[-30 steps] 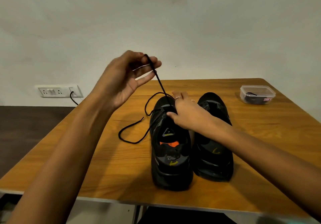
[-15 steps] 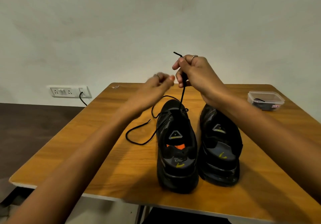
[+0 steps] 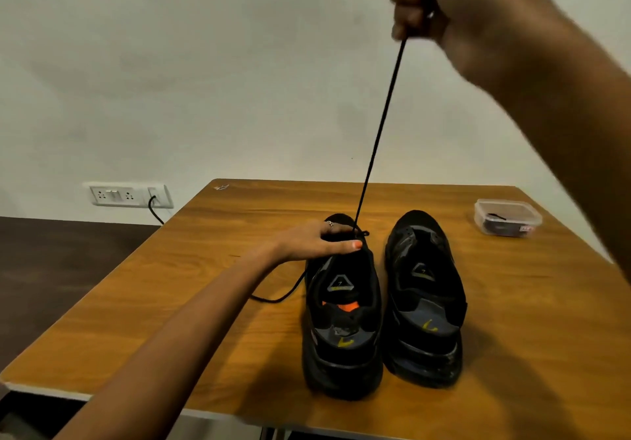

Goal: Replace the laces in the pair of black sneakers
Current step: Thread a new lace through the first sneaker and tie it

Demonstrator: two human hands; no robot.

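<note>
Two black sneakers stand side by side on the wooden table, heels toward me. My left hand grips the front of the left sneaker near its lowest eyelets. My right hand is raised high at the top of the frame, pinching a black lace that runs taut and straight down to the left sneaker's toe area. The lace's other end trails in a loop on the table left of that shoe. The right sneaker has no lace in it.
A small clear plastic box holding something dark sits at the table's far right. A wall socket with a black cable plugged in is on the wall behind the table's left corner. Dark floor lies to the left.
My right hand has pulled the lace far upward, drawing it taut. My left hand has dropped from beside the right hand onto the left sneaker's front. The loose loop on the table has shrunk.
</note>
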